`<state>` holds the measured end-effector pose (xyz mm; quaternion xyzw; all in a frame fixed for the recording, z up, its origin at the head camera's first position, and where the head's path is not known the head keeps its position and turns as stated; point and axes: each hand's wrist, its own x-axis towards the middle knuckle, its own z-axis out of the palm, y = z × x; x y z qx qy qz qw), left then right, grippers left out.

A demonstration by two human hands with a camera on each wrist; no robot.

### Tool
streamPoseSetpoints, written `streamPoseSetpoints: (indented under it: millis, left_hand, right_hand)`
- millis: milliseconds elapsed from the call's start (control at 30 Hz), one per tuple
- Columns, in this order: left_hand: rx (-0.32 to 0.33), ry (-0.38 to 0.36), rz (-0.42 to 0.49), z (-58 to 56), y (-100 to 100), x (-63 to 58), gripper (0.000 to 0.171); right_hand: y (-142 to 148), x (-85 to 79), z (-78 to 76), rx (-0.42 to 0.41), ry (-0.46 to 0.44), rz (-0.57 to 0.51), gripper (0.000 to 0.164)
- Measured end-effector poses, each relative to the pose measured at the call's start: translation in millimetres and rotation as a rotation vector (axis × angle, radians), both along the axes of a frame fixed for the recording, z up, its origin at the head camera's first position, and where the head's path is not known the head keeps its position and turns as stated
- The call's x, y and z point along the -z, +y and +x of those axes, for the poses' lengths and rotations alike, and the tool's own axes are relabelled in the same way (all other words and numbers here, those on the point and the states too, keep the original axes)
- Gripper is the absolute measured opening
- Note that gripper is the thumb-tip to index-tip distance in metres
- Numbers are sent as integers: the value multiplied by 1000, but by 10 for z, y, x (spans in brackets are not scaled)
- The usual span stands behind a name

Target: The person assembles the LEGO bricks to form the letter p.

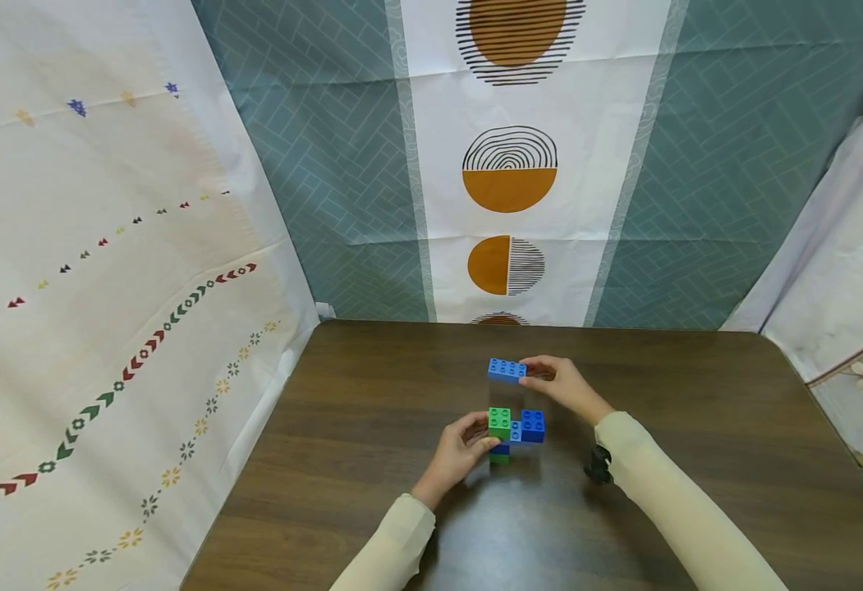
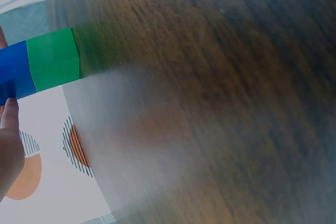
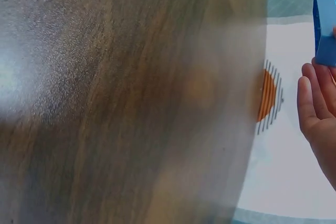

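Observation:
With my left hand [image 1: 459, 455] I grip the left side of a built stack of toy building bricks. On top of the stack are a light green brick [image 1: 499, 420] and a dark blue brick [image 1: 533, 426], joined by a lighter blue brick [image 1: 516, 432] below them. Lower down show another blue brick and a green brick [image 2: 54, 60] at the bottom, standing on the table. My right hand [image 1: 560, 386] pinches a long light blue brick [image 1: 507, 370] by its right end, behind the stack. In the right wrist view this brick [image 3: 325, 27] shows its hollow underside edge.
The dark wooden table [image 1: 372, 377] spans the area beneath both hands. Behind its far edge hangs a teal and white patterned cloth [image 1: 512, 271]. A white embroidered cloth [image 1: 143, 287] hangs along the left side, and pale fabric [image 1: 845, 271] on the right.

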<state>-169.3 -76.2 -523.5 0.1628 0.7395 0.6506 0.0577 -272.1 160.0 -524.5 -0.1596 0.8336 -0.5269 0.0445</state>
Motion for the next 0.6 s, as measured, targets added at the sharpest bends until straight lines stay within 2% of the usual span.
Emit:
streamPoseSetpoints:
  millis: [333,600]
  left_hand:
    - [4,6,3,-3,4,-5,34]
    - [1,16,-16,4,6,-16,34]
  right_hand:
    - [43,-196,184,-27,33,20,42]
    - [78,-276,322,-53,43,23,40]
